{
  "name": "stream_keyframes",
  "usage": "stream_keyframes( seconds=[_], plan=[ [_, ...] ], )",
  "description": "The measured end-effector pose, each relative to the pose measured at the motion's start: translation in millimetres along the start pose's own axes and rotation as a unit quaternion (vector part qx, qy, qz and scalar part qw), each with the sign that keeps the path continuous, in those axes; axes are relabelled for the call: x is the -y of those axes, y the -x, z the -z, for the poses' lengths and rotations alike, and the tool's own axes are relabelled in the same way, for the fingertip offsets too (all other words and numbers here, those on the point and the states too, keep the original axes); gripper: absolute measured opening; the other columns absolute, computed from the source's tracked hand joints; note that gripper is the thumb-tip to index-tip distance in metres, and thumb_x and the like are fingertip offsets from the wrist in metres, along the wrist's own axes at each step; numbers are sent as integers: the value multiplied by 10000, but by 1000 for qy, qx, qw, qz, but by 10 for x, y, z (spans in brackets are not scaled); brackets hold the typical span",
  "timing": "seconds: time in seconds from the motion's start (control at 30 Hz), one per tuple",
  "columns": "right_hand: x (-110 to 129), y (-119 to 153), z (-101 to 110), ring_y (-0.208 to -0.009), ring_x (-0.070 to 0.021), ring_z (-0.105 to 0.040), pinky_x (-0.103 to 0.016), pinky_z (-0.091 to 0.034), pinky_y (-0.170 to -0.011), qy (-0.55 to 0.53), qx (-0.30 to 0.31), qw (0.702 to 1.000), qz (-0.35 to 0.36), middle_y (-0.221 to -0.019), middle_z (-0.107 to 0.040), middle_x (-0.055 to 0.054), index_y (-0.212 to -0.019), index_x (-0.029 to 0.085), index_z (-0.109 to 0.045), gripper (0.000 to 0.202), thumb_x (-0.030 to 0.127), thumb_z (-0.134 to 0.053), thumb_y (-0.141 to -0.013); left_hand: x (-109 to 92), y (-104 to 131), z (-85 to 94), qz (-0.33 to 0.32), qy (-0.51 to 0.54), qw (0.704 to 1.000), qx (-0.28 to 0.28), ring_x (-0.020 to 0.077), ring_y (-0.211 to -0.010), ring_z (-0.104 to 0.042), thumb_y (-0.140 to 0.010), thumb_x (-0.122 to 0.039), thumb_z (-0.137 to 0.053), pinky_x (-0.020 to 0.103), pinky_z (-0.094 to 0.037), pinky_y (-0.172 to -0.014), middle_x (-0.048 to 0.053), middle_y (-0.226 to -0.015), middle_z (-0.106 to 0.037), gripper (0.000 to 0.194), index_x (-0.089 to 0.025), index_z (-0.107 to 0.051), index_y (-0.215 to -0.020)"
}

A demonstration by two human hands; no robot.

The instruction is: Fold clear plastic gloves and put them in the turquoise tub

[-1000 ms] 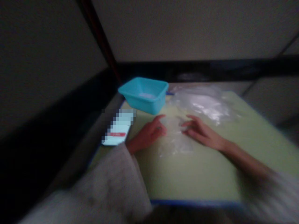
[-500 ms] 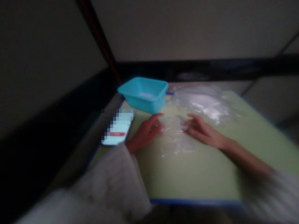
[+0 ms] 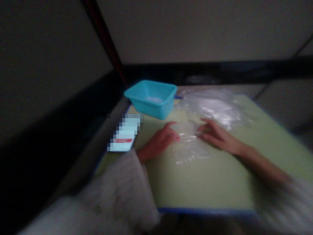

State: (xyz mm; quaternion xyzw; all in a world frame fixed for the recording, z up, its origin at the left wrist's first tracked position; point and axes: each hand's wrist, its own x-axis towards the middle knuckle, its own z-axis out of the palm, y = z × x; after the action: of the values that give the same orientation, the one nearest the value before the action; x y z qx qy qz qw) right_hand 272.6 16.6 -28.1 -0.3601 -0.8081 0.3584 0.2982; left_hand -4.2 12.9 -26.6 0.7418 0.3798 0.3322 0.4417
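A clear plastic bag (image 3: 192,147) lies flat on the table between my two hands, its creases catching the light. My left hand (image 3: 162,140) is at the bag's left edge, with thumb and fingers closed on the film and the index finger stretched forward. On the opposite edge, my right hand (image 3: 218,135) pinches the film between curled fingers and thumb. Blur and dim light soften the fingertips. Whether anything is inside the bag, I cannot tell.
A turquoise plastic basin (image 3: 156,109) with something pale inside stands at the back left. Behind my right hand lies a heap of clear plastic bags (image 3: 217,106). A phone with a lit screen (image 3: 126,133) rests by the left edge of the yellow-green table (image 3: 200,189).
Both hands and the plastic bag have shifted a little to the right together. The left hand has also come slightly nearer to me. Basin, phone and bag heap stay in place.
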Motion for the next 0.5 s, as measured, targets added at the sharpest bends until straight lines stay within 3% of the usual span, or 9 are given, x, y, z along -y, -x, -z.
stream_keyframes(
  seconds=[0.17, 0.5],
  plan=[
    [-30, -4, 12, -972, -232, -631, -412, -513, -840, -8, 9, 1000, 11, -1117, -578, -109, -1378, 256, -224, 513, 334, -468, -933, 38, -29, 124, 20, -57, 998, -35, 171, -762, -681, -908, -285, -425, 315, -513, -755, 33, -830, -679, 384, -174, -371, -1272],
    [-32, -16, 28, -952, -225, -637, -401, -510, -828, -17, 6, 1000, 12, -1080, -607, -106, -1374, 226, -258, 511, 307, -479, -920, -12, -1, 264, 32, -161, 986, -40, 180, -760, -690, -905, -276, -416, 290, -524, -691, 28, -795, -681, 344, -184, -449, -1235]
  ],
)
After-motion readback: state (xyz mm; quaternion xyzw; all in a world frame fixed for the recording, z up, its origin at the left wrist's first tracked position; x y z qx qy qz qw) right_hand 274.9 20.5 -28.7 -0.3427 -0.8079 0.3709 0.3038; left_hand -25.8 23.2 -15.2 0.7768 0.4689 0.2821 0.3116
